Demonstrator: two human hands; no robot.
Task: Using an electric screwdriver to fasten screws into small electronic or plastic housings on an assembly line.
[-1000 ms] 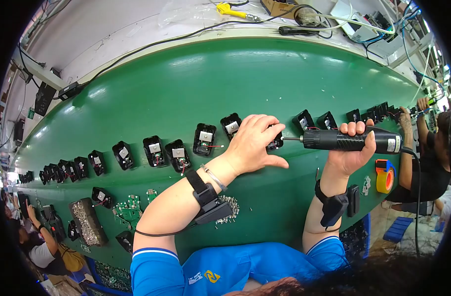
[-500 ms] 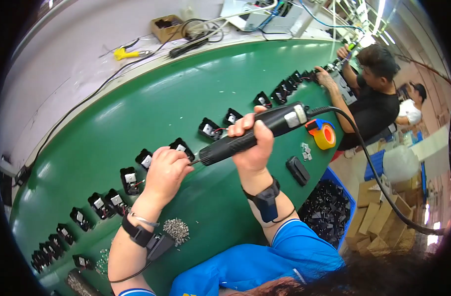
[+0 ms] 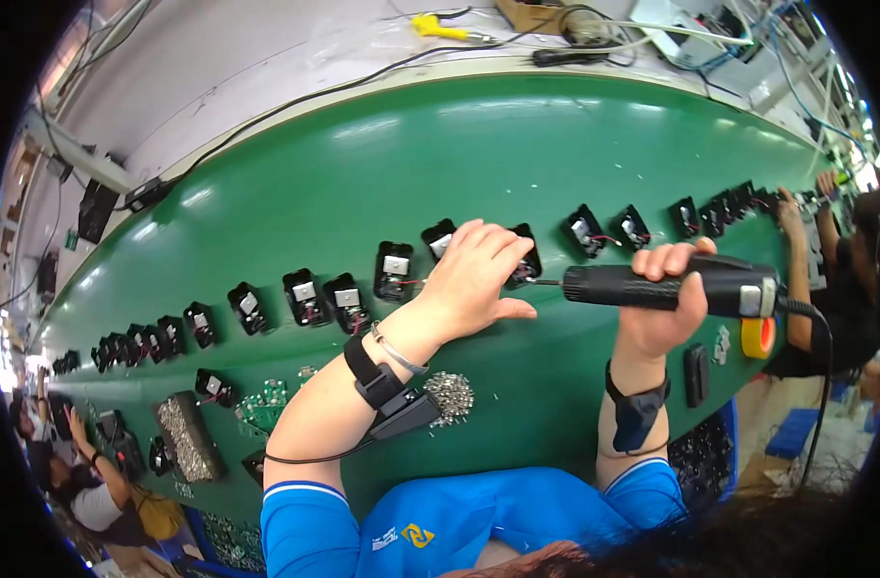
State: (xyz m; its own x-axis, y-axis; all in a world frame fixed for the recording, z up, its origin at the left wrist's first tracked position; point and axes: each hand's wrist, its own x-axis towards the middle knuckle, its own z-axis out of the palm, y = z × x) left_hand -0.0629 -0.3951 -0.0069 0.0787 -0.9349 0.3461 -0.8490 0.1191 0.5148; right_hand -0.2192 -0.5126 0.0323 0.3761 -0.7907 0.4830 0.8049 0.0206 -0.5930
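My right hand (image 3: pixel 660 326) is wrapped round a black corded electric screwdriver (image 3: pixel 606 287), held level with its thin bit pointing left. The bit's tip ends near a small black plastic housing (image 3: pixel 528 262). My left hand (image 3: pixel 459 287) is stretched out flat, palm down, with the thumb apart. Its fingers lie over the near part of that housing and beside another black housing (image 3: pixel 439 235); whether they touch either is hidden. A black housing with a silvery block and red wire (image 3: pixel 394 271) stands just left of my left wrist.
More housings form a long row across the green table (image 3: pixel 517 125). A pile of small metal screws (image 3: pixel 450 399), green circuit boards (image 3: pixel 262 409) and a screw-filled tray (image 3: pixel 186 438) lie nearer me. Orange tape (image 3: pixel 757 339) is at right. Co-workers sit at both ends.
The view has swung, so the table's left side shows more. My left hand has let go near the bit and its fingers have straightened. The right hand still grips the screwdriver.
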